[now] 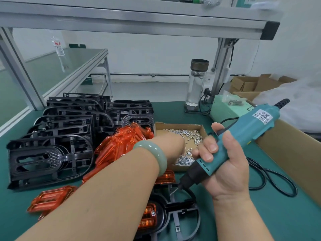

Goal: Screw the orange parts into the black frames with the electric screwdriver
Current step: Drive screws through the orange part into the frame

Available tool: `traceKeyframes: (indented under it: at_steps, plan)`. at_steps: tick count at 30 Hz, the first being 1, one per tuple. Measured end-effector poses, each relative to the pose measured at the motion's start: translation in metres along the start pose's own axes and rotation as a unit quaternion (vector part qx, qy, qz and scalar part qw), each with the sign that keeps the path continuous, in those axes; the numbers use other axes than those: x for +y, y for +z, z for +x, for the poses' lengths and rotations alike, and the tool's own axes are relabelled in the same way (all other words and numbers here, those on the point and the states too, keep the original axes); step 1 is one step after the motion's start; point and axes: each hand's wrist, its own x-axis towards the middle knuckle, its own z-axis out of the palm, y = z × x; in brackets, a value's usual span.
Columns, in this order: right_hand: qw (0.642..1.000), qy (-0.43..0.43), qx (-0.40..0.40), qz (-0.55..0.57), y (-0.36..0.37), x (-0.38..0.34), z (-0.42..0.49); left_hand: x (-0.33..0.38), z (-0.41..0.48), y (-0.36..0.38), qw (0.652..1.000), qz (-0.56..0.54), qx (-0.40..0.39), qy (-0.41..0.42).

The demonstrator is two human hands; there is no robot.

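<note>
Teal screwdriver [243, 134] | right hand [227, 164] fingers [207, 150] wrapped round | left hand [173, 145] blurred over screws [192, 134]

the left hand [173, 143] is motion-blurred over the shallow cardboard tray of small silver screws [178, 124], so its fingers cannot be read. the left forearm [112, 188] hides much of the nearest black plastic frame [182, 208] and its translucent orange part [148, 218]; the bottom edge cuts both off. the thin bit [174, 190] of the teal electric screwdriver [243, 134] is too blurred to show its tip.
</note>
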Motion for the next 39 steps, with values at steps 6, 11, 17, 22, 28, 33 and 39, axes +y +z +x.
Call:
traceKeyframes:
  at_steps: [6, 11, 17, 22, 28, 33, 39]
  plan:
    - [1.000, 0.000, 0.011, 0.005, 0.000, 0.002, 0.000, -0.003, 0.002, -0.006, 0.990, 0.135, 0.029, 0.019]
    - [1.000, 0.004, 0.000, 0.009, -0.002, 0.002, 0.000, -0.007, 0.003, 0.001, 0.986, 0.136, 0.097, 0.004]
    - [1.000, 0.006, -0.007, 0.016, -0.001, 0.005, 0.001, -0.009, -0.001, 0.003, 0.985, 0.111, 0.132, -0.022]
    - [1.000, 0.006, -0.004, 0.015, -0.001, 0.005, 0.001, -0.007, -0.005, 0.002, 0.980, 0.063, 0.179, -0.056]
    - [1.000, 0.013, 0.001, 0.012, 0.000, 0.006, 0.001, -0.010, -0.017, -0.002, 0.975, -0.065, 0.212, -0.031]
    - [1.000, 0.022, -0.005, 0.021, 0.001, 0.008, 0.000, -0.018, -0.040, -0.006, 0.925, -0.285, 0.247, -0.050]
    - [0.999, 0.043, 0.001, 0.033, 0.005, 0.011, -0.003, -0.034, -0.084, -0.008, 0.866, -0.414, 0.278, -0.027]
